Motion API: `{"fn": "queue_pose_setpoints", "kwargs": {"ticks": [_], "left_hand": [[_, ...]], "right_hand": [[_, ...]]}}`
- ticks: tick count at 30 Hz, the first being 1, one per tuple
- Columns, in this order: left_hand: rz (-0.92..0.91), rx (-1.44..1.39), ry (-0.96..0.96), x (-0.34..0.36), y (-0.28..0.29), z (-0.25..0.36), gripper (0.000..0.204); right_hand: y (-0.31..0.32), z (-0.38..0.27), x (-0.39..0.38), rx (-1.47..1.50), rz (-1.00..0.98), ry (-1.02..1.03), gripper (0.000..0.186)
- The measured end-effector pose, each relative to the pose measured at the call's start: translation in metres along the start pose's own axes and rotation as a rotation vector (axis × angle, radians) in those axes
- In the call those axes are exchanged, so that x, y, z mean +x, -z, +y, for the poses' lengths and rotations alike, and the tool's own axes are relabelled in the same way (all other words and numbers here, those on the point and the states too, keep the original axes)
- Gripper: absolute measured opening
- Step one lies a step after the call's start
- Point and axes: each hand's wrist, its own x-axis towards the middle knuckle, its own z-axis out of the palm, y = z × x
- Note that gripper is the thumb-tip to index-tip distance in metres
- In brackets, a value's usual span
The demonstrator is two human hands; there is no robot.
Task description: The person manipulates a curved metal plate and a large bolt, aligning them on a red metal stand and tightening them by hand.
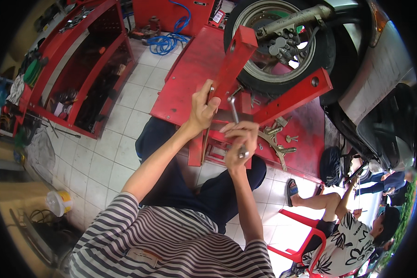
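Note:
A red steel frame with two square-tube arms stands in front of me; the left arm (235, 55) and the right arm (294, 95) each have a round hole near the end. My left hand (202, 107) is closed around the lower part of the left arm, beside a small metal bolt or nut. In my right hand (242, 139) is a silver wrench (234, 110), its upper end close to the left arm and its lower end poking out below my fingers. The fingers are slightly blurred. Whether the wrench sits on a fastener cannot be made out.
Behind the frame is a motorbike wheel (245, 69) on a red platform (180, 88). Loose metal parts (278, 134) lie at the right. A red tool cart (74, 69), a blue hose (164, 44) and a white bucket (59, 202) surround me. Another person (352, 241) sits lower right.

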Motion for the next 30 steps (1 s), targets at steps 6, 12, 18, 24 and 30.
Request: {"fn": "queue_pose_setpoints", "kwargs": {"ticks": [6,12,18,24,30], "left_hand": [[0.003,0.011,0.024,0.003,0.000,0.006,0.072],[-0.011,0.015,0.004,0.003,-0.001,0.003,0.071],[-0.013,-0.005,0.000,0.001,-0.001,-0.002,0.070],[-0.010,-0.005,0.011,0.000,-0.001,-0.003,0.072],[-0.008,0.002,0.015,0.002,0.000,0.001,0.074]], "right_hand": [[0.004,-0.034,0.078,0.187,0.027,-0.360,0.046],[0.011,-0.043,0.131,0.195,-0.076,-0.495,0.050],[0.007,-0.040,0.153,0.081,-0.240,-0.570,0.050],[-0.005,-0.027,0.188,0.011,-0.367,-0.673,0.046],[-0.019,-0.025,0.190,-0.168,-0.376,-0.464,0.044]]}}
